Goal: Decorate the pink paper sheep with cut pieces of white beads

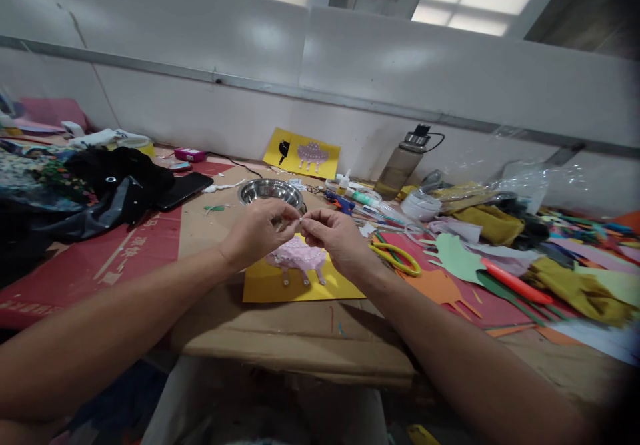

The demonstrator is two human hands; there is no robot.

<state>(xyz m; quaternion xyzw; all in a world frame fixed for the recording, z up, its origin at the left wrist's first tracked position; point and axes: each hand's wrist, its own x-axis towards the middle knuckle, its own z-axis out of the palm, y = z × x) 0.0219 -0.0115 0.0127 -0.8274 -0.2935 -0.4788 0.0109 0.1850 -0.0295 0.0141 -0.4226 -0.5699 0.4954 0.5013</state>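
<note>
My left hand (260,228) and my right hand (334,235) meet fingertip to fingertip, each in a pinch. A tiny pale speck shows between them, too small to name. Below the hands lies a yellow card (265,289), bearing a pink sheep-like cutout (300,257) with legs and rows of small shiny beads. Just behind my left hand is a shiny metal bowl (270,190), its inside partly hidden. Against the wall leans a similar yellow card (333,166) with a beaded purple-pink shape and a small black figure.
To the right are yellow-handled scissors (407,263), a blue glue gun (340,201), a red marker-like tool (517,281), a green cutout (457,258) and an orange cutout (443,288). A bottle (403,165) stands behind. At left lie a phone (185,190) and dark fabric (115,178).
</note>
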